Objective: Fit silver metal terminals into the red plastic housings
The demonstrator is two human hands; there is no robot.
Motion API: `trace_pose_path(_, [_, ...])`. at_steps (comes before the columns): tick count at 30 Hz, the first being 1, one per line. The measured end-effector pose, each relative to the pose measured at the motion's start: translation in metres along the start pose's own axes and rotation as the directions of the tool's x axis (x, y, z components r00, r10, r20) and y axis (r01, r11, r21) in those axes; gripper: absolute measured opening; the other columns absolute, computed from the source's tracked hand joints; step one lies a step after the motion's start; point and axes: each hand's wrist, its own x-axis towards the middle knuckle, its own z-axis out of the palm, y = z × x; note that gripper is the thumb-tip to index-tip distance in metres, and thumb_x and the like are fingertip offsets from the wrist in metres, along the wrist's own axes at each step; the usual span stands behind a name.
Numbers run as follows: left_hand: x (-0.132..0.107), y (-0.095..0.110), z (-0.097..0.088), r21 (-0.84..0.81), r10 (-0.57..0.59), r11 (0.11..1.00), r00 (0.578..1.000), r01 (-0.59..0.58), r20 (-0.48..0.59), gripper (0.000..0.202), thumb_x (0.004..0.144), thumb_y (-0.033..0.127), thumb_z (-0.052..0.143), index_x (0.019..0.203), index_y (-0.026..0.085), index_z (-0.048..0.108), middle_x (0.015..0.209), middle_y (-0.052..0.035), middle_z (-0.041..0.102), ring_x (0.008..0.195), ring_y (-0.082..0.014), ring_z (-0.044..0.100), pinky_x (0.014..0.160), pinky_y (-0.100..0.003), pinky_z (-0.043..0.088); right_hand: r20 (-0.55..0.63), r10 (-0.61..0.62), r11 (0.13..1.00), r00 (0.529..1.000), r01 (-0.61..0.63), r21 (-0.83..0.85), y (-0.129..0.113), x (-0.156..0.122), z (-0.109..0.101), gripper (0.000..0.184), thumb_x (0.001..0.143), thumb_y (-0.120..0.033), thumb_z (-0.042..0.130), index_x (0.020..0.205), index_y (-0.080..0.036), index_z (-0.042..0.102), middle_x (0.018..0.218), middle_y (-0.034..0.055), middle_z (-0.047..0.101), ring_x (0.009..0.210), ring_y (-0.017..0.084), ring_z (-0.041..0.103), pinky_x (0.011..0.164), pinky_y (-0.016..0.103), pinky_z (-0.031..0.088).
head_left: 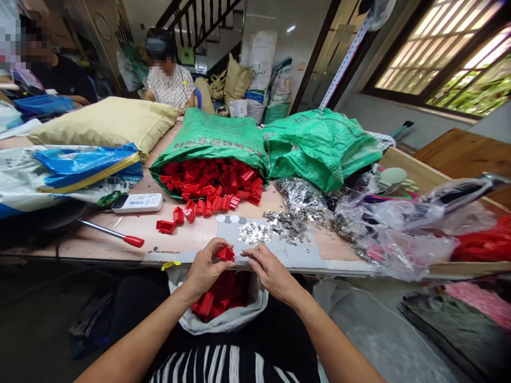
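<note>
Between its thumb and fingers my left hand (205, 266) grips a small red plastic part (225, 254), just above the table's front edge. Close to its right, my right hand (269, 268) pinches a small thin metal piece (245, 253) pointing at the red part. Below both hands, a white bag (259, 311) in my lap holds many red parts (223, 295). Ahead on a grey mat (309, 258) lie shiny metal discs (255, 232) and a pile of small metal pieces (289, 226). A row of red parts (199, 206) spills from a green sack (223, 130).
A red-handled lever (133, 241) and a white device (138, 202) are at left. Clear plastic bags (399, 229) crowd the right side, near another green sack (319, 143). A tan sack (104, 119) lies at back left. Two people sit across the table.
</note>
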Motion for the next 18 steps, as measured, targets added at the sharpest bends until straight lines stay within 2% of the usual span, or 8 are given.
trace_pose_path(3, [0.006,-0.006,-0.004,0.208,0.009,0.978,1.0,-0.013,0.022,0.034,0.066,0.021,0.073,0.099,0.025,0.068,0.091,0.0,0.072,0.082,-0.0188,0.063,0.079,-0.029,0.046,0.003,0.012,0.996,1.0,-0.012,-0.083,0.004,0.001,0.004,0.025,0.091,-0.019,0.047,0.113,-0.021,0.06,0.093,0.0055,0.057,0.088,0.017,0.055,0.079,0.029,0.043])
trace_pose_path(5, [0.008,-0.008,-0.005,0.246,0.003,0.969,0.999,-0.014,0.046,0.036,0.066,0.022,0.072,0.102,0.026,0.069,0.093,-0.0002,0.073,0.083,-0.0195,0.064,0.08,-0.03,0.047,-0.006,0.011,0.993,1.0,-0.012,-0.115,0.006,0.003,0.007,0.024,0.089,-0.017,0.05,0.11,-0.02,0.06,0.093,0.0052,0.061,0.085,0.017,0.057,0.077,0.028,0.043])
trace_pose_path(9, [0.01,-0.006,-0.004,0.179,0.006,0.984,0.998,-0.017,0.063,0.041,0.065,0.017,0.072,0.104,0.029,0.071,0.099,-0.0014,0.073,0.092,-0.022,0.065,0.087,-0.032,0.046,0.015,-0.02,0.99,1.0,0.021,-0.14,0.006,0.007,0.009,0.016,0.087,-0.016,0.054,0.1,-0.019,0.063,0.091,0.0046,0.064,0.083,0.016,0.058,0.076,0.027,0.044])
trace_pose_path(18, [0.011,-0.004,-0.006,0.114,-0.048,0.993,0.996,0.039,0.075,0.042,0.062,0.013,0.073,0.1,0.03,0.073,0.094,-0.0018,0.073,0.091,-0.0234,0.064,0.089,-0.033,0.045,0.059,-0.075,0.984,0.995,0.084,-0.158,0.007,0.014,0.008,0.019,0.086,-0.012,0.053,0.098,-0.019,0.066,0.093,0.0052,0.064,0.087,0.016,0.059,0.079,0.027,0.045])
